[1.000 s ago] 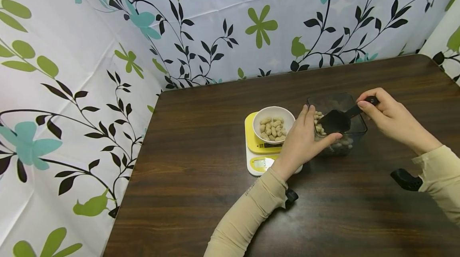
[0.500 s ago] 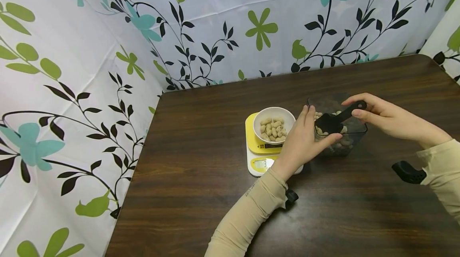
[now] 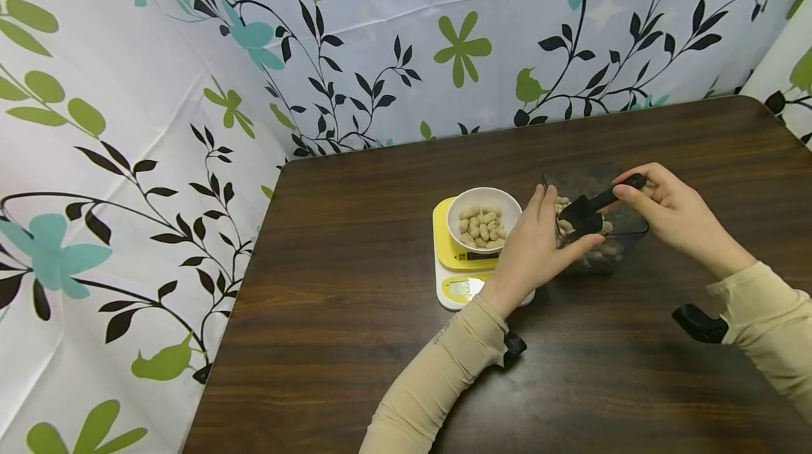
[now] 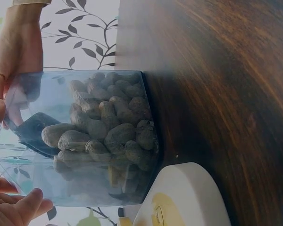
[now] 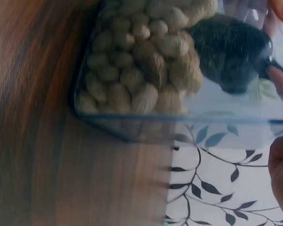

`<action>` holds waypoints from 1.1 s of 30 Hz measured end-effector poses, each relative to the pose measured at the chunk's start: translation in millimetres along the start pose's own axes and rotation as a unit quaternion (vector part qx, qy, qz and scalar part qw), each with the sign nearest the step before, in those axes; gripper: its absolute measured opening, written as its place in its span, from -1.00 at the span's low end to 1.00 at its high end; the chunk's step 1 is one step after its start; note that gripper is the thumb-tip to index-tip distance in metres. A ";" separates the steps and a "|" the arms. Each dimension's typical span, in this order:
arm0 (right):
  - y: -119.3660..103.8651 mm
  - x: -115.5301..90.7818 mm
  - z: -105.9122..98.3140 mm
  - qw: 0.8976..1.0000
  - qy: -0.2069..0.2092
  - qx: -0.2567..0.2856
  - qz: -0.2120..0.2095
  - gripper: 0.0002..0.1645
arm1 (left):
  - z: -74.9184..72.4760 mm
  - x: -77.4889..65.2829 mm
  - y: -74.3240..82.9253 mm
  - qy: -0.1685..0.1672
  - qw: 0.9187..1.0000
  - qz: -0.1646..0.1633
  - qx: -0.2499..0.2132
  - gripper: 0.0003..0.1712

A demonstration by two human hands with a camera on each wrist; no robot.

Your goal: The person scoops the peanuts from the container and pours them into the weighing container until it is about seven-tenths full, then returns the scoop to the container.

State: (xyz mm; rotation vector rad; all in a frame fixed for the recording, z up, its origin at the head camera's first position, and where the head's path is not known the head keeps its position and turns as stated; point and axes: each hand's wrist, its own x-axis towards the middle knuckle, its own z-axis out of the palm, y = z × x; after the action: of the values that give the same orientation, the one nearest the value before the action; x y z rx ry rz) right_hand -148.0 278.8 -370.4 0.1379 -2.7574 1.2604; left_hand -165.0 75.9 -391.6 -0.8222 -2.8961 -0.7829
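A clear plastic container (image 3: 624, 234) of unshelled peanuts (image 4: 118, 136) stands on the table. My left hand (image 3: 529, 253) rests on its near left corner, fingers straight along one wall and thumb stretched across the near wall. My right hand (image 3: 679, 218) pinches the handle of a black scoop (image 3: 582, 214), which tilts down into the container. Through the wall in the right wrist view, the scoop's blade (image 5: 233, 52) lies against the peanuts. What it carries cannot be made out. Left of the container, a white bowl (image 3: 452, 223) with peanuts sits on a yellow-and-white kitchen scale (image 3: 447, 256).
The scale's small display (image 3: 462, 288) is partly in view beside my left wrist, its digits unreadable. Dark brown wood covers the table (image 3: 342, 285). A patterned white curtain (image 3: 393, 38) hangs behind and to the left.
My right hand has moved left, lowering the scoop deeper into the container, then tilting its handle a little. The left hand, bowl and scale have stayed in place.
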 end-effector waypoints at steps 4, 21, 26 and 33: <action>0.2 -3.8 -1.5 1.000 -0.019 -0.015 -0.015 -0.76 | -0.4 0.7 0.0 0.006 1.000 0.003 0.006 0.06; 1.7 -8.9 -1.3 1.000 0.017 -0.014 -0.002 -0.82 | -0.1 -1.7 -0.5 -0.002 1.000 -0.002 0.014 0.05; 8.4 -8.9 2.7 0.999 0.041 0.006 0.022 -0.69 | 1.7 -6.1 -2.1 -0.002 1.000 0.002 0.011 0.04; 11.4 -10.1 11.1 0.998 0.051 0.017 -0.034 -0.75 | 1.4 -7.9 -3.0 0.002 1.000 0.007 0.009 0.04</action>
State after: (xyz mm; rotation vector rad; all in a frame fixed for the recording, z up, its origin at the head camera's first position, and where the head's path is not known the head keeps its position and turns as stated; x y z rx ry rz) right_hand -140.1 278.2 -387.5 0.1644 -2.6248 1.2602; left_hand -159.5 70.6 -395.6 -0.8382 -2.8855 -0.7541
